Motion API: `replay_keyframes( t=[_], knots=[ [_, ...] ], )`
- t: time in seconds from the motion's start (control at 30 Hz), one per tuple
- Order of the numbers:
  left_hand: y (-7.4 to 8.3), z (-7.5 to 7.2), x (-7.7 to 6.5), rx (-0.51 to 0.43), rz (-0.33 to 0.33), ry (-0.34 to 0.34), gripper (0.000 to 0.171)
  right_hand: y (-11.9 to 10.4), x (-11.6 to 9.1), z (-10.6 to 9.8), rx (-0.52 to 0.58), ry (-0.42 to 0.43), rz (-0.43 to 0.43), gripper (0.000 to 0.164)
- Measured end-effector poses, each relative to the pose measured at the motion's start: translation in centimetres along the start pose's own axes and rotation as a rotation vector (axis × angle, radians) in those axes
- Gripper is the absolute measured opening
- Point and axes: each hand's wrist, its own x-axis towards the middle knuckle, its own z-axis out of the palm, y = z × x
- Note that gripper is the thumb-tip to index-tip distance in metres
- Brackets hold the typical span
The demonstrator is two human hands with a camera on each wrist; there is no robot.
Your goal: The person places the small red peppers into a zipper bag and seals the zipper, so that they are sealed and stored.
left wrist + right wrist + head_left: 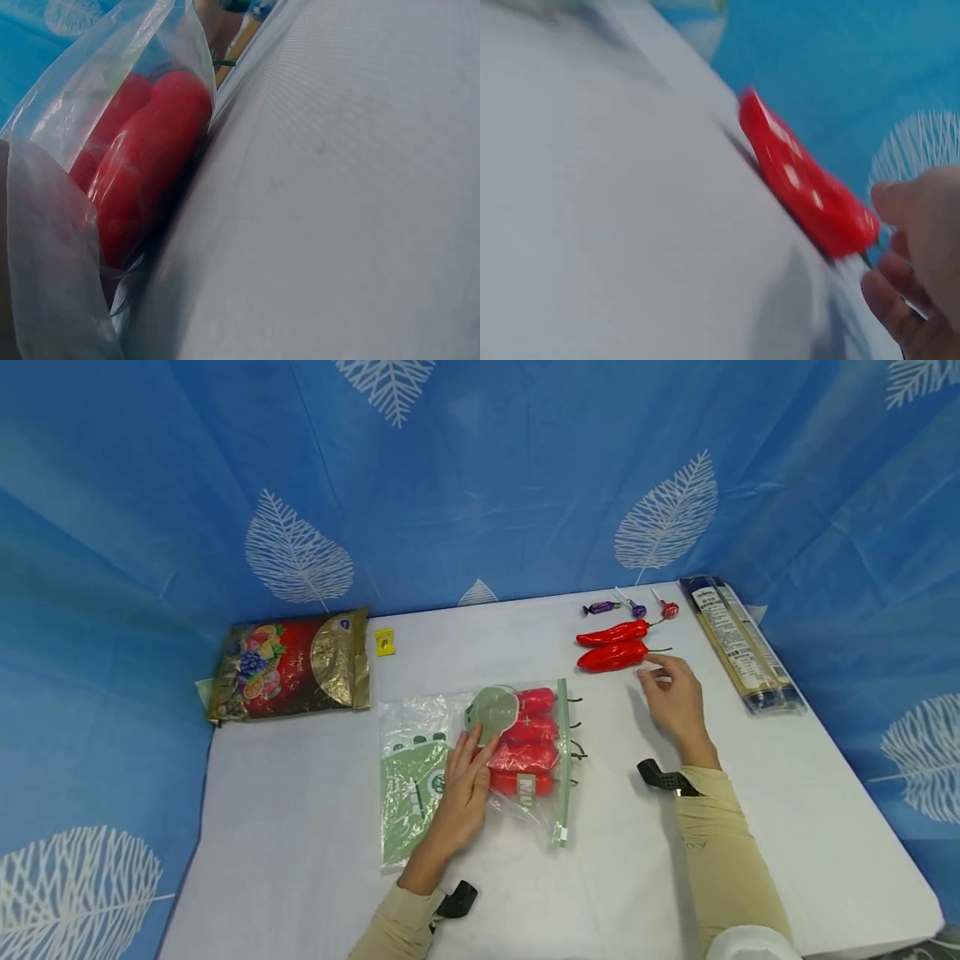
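Note:
A clear zip bag with green print lies flat on the table, several red chili peppers inside and their stems poking past its green-edged mouth. My left hand rests on the bag with fingers extended. In the left wrist view, plump red peppers show through the film. At the back right, my right hand is at the stem end of a loose red pepper. Its thumb and fingertips look apart around the stem in the right wrist view. Another red pepper lies just behind.
Behind the loose peppers are a purple-wrapped candy and two lollipops, one purple and one red. A long dark-ended packet lies at right. Back left are a red-and-gold fruit-print bag and a small yellow packet.

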Motion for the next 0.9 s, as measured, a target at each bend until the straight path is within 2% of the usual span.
replay_keyframes(
  t=[0.1,0.2,0.33,0.43,0.5,0.7,0.9],
  knots=[
    [0.0,0.0,0.0,0.001,0.001,0.005,0.046,1.2,1.9,-0.9,-0.094,-0.016,0.010,0.050],
    [-0.1,-0.1,0.0,-0.002,0.004,0.006,0.046,1.9,3.2,-1.5,-0.174,-0.070,0.028,0.057],
    [-0.1,0.0,0.1,0.005,0.008,0.006,0.046,2.4,3.7,-1.6,-0.259,-0.090,0.032,0.045],
    [0.0,0.0,0.1,0.012,0.012,0.001,0.046,2.7,3.4,-1.6,-0.273,-0.046,0.025,0.031],
    [0.0,0.0,0.1,0.018,0.015,0.002,0.046,2.8,3.2,-1.7,-0.264,-0.019,0.012,0.026],
    [0.1,-0.1,0.0,0.023,0.001,-0.001,0.046,2.6,1.7,-2.1,-0.238,0.031,0.007,0.028],
    [0.0,-0.1,0.0,0.010,0.000,0.004,0.046,2.2,-0.9,-3.0,-0.206,0.064,0.003,0.027]
  ],
)
